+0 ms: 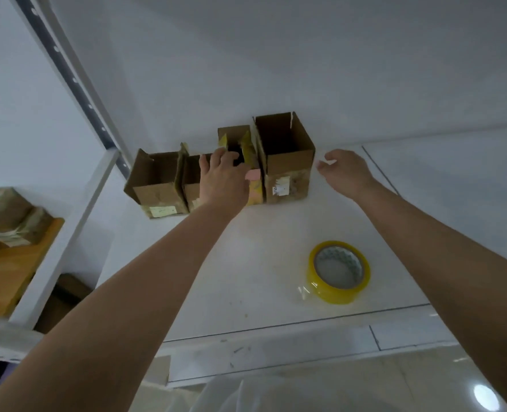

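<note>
Several open brown cardboard boxes stand in a row against the white wall. My left hand (222, 176) reaches over the narrow box with yellow tape (253, 194). Its fingers hook over the box's front rim into the opening, and the thumb lies at the front. The low box beside it (191, 173) is partly hidden by this hand. My right hand (346, 171) hovers just right of the tallest box (288, 173), fingers loosely bent, holding nothing and not touching it. The leftmost box (157, 185) has its flaps up.
A roll of yellow packing tape (340, 272) lies on the white surface (246, 263) in front of the boxes, between my arms. A white metal shelf frame (76, 203) stands at the left, with taped parcels (8, 218) on a wooden shelf.
</note>
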A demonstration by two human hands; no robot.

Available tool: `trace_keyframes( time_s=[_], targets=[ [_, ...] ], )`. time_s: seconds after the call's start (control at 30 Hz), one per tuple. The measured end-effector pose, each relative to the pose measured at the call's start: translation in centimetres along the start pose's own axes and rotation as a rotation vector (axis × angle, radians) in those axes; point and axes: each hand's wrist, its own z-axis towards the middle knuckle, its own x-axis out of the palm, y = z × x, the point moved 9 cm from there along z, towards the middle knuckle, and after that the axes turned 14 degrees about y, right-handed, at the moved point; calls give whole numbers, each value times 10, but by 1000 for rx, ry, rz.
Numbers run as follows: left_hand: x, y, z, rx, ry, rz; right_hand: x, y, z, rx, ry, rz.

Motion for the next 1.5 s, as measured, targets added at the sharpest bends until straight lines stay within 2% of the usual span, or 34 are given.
trace_keyframes(
  time_s=[0.13,0.4,0.63,0.8,1.2,1.5],
  targets=[
    [-9,-36,-22,166,-29,-102,-6,-17,-44,28,-76,-49],
    [-8,-120,-69,454,20,-280,-15,-61,-164,199,-161,-240],
    [10,-231,-107,678,106,-338,-39,-110,-268,320,-225,-393],
    [9,-314,-131,819,142,-343,-82,-161,-321,384,-296,-377],
    [8,-538,-143,892,114,-382,-215,-326,-413,480,-351,-386],
    [11,-623,-96,839,103,-316,-286,-407,-361,487,-316,-404]
  ],
)
